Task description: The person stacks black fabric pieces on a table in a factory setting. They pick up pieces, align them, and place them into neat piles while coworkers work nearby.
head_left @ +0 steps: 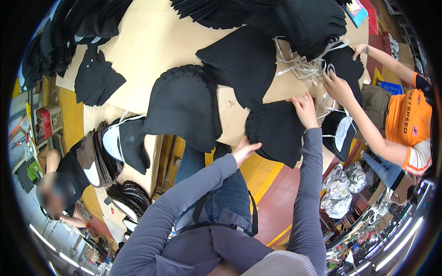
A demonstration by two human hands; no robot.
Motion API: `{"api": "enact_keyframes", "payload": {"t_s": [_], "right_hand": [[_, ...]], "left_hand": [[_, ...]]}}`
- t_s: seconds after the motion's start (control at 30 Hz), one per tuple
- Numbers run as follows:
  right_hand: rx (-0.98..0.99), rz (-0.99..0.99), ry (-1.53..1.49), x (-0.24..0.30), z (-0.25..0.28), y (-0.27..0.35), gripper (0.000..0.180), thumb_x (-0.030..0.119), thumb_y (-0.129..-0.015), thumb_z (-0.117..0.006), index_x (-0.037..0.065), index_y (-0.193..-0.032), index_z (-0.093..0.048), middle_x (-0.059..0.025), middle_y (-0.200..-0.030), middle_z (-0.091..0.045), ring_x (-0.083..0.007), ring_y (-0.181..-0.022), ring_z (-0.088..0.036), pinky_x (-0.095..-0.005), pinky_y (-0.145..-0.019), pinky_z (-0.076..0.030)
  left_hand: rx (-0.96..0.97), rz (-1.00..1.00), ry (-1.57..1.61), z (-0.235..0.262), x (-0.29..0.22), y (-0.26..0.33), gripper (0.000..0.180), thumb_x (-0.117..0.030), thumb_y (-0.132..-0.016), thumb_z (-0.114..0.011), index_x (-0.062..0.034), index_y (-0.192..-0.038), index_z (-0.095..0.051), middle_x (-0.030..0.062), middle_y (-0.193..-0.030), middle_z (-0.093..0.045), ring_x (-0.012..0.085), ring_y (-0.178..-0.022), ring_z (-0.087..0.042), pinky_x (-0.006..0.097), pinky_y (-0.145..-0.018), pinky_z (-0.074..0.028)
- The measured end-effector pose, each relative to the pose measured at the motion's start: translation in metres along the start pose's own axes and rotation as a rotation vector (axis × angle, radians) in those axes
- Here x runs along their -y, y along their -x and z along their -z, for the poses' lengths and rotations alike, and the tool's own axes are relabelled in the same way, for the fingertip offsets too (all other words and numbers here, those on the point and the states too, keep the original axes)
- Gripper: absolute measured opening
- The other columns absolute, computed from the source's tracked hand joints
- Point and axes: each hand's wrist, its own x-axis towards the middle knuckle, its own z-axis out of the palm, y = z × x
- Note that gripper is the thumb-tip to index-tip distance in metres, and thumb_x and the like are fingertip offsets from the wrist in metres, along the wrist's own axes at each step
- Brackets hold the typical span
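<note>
A stack of black fabric pieces [278, 131] with a curved, notched edge lies at the near side of the table, in front of me. My left hand [245, 152] grips its lower left edge, the thumb pointing right. At the stack's upper right edge, my right hand [305, 109] is closed over the layers with bent fingers. A larger black stack [182, 108] with a rounded top sits to the left of my hands and overhangs the table edge. Beyond it, more black fabric pieces [246, 60] lie spread out. Fingertips under the layers are hidden.
A co-worker in an orange vest [407, 119] reaches in from the right, hands by a tangle of white ties [306, 66]. Black stacks [317, 23] lie at the far side. Another person [60, 184] is at left beside stacked cap-like pieces [126, 142]. The pale table [152, 32] extends away.
</note>
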Motion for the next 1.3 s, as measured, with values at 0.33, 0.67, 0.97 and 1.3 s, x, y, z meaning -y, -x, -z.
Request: {"api": "enact_keyframes", "payload": {"t_s": [0.33,0.67,0.97,1.3], "right_hand": [[-0.075,0.021,0.196,0.039,0.01,0.019,0.02,0.016,-0.091,-0.052,0.005,-0.1,-0.066,-0.012,-0.102,-0.066,-0.0282,-0.106,-0.057,-0.0494,-0.11,-0.027],[-0.041,0.145,-0.348,0.225,-0.09,0.018,0.051,0.02,-0.088,-0.062,0.004,-0.134,-0.047,-0.0163,-0.137,-0.048,-0.0344,-0.127,-0.044,-0.0409,-0.104,-0.037],[0.121,0.079,-0.645,0.218,-0.136,0.014,0.067,0.0,-0.087,-0.051,0.012,-0.149,-0.028,-0.0121,-0.156,-0.022,-0.0296,-0.139,-0.033,-0.0351,-0.11,-0.032],[-0.172,0.056,-0.25,0.241,-0.138,0.027,0.056,0.012,-0.091,-0.054,0.01,-0.144,-0.038,-0.0119,-0.152,-0.031,-0.0313,-0.141,-0.027,-0.0447,-0.114,-0.02]], "left_hand": [[0.127,0.121,-0.356,0.03,0.055,-0.029,0.084,-0.026,-0.087,-0.067,0.0046,-0.147,-0.018,0.0164,-0.15,-0.031,0.0244,-0.14,-0.028,0.033,-0.115,-0.02],[-1.002,-0.987,-1.296,0.151,-0.115,0.109,0.053,-0.015,-0.091,-0.057,0.0004,-0.139,-0.04,0.0224,-0.142,-0.04,0.0345,-0.133,-0.037,0.044,-0.11,-0.029],[-0.588,-0.766,-1.835,0.12,-0.077,0.063,0.064,-0.033,-0.089,-0.056,-0.0118,-0.145,-0.034,0.0092,-0.152,-0.031,0.024,-0.138,-0.031,0.044,-0.112,-0.025],[-1.281,-0.645,-1.047,0.198,-0.174,0.053,0.047,-0.039,-0.101,-0.033,-0.0074,-0.13,-0.052,0.0168,-0.129,-0.056,0.0335,-0.119,-0.053,0.044,-0.103,-0.038]]}}
